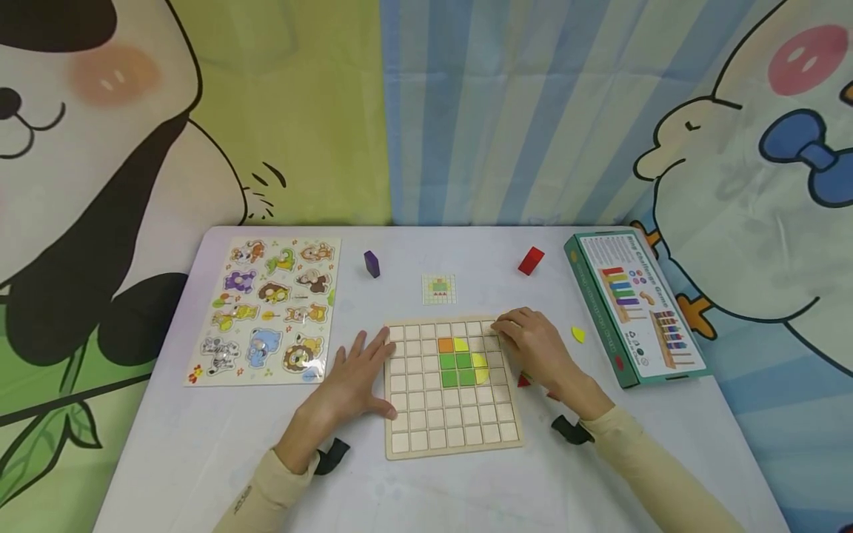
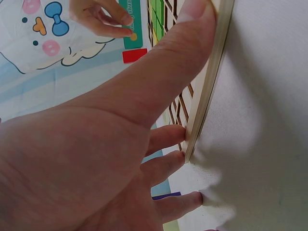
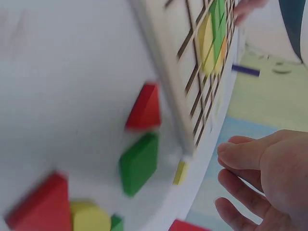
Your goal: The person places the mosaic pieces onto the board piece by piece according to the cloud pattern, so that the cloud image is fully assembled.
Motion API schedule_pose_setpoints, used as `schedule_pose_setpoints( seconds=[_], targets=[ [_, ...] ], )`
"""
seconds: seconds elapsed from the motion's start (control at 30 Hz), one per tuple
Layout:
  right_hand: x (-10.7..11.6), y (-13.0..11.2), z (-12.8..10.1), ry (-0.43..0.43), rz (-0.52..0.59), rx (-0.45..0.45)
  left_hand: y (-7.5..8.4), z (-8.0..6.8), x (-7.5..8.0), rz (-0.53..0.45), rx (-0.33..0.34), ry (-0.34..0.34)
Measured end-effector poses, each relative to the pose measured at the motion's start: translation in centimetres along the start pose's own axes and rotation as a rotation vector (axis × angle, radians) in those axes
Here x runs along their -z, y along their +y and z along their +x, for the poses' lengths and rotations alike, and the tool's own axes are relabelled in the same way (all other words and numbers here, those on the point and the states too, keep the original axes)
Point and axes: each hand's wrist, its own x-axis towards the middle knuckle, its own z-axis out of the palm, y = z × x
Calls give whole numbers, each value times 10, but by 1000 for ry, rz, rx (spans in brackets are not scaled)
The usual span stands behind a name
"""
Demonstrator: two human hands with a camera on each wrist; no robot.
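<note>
A light wooden grid board (image 1: pixel 416 448) lies on the table. On it sit an orange square (image 1: pixel 445 346), several green squares (image 1: pixel 456 369), a small yellow piece (image 1: pixel 460 345) and rounded yellow pieces (image 1: pixel 480 369). My left hand (image 1: pixel 356 381) is spread along the board's left edge, thumb and fingertips touching it. Over the upper right corner is my right hand (image 1: pixel 533 348), fingers loosely bent and thumb near the index finger. No piece shows between them in the right wrist view. Beside the board lie a red triangular piece (image 3: pixel 146 108) and a green block (image 3: pixel 139 163).
Behind the board lies a small pattern card (image 1: pixel 439 289), with a purple block (image 1: pixel 372 264) and a red block (image 1: pixel 531 260) either side. An animal puzzle board (image 1: pixel 266 314) is at left. A green-edged game box (image 1: pixel 640 311) and a yellow piece (image 1: pixel 577 334) are at right.
</note>
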Motion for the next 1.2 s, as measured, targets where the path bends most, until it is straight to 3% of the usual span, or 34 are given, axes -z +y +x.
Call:
schedule_pose_setpoints(
  seconds=[0.23,0.57,1.0,1.2],
  targets=[
    [-1,29,-2,-76,20,-92,0,0,-3,-6,8,-6],
    [-5,42,-2,-131,34,-88,-2,1,-5,6,12,-16],
    [-6,52,-2,-88,-7,-54,-1,0,-2,-3,6,-2],
    [-5,49,3,-27,-4,-14,-1,1,-1,4,10,-1]
  ],
)
